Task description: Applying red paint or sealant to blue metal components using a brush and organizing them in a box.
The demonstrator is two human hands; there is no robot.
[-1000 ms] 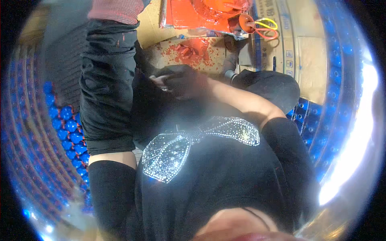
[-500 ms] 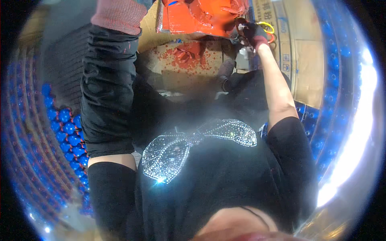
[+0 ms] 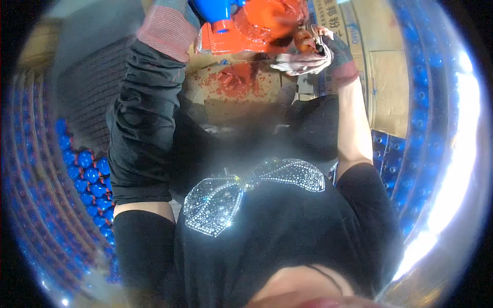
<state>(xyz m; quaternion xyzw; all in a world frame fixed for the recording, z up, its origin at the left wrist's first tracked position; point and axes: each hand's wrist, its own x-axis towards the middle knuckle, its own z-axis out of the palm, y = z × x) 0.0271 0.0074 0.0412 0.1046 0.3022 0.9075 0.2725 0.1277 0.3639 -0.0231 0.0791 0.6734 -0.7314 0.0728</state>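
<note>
Both arms extend forward: gloved left hand partly out of view, gloved right hand in a grip.

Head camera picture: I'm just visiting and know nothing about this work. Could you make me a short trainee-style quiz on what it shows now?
1. Which of the person's two hands holds the pale, stained cloth?
2. True or false: the right forearm is bare between glove and sleeve.
3. What colour is the splatter on the cardboard?
A) Blue
B) Red
C) Yellow

Key:
1. The right hand.
2. True.
3. B.
</note>
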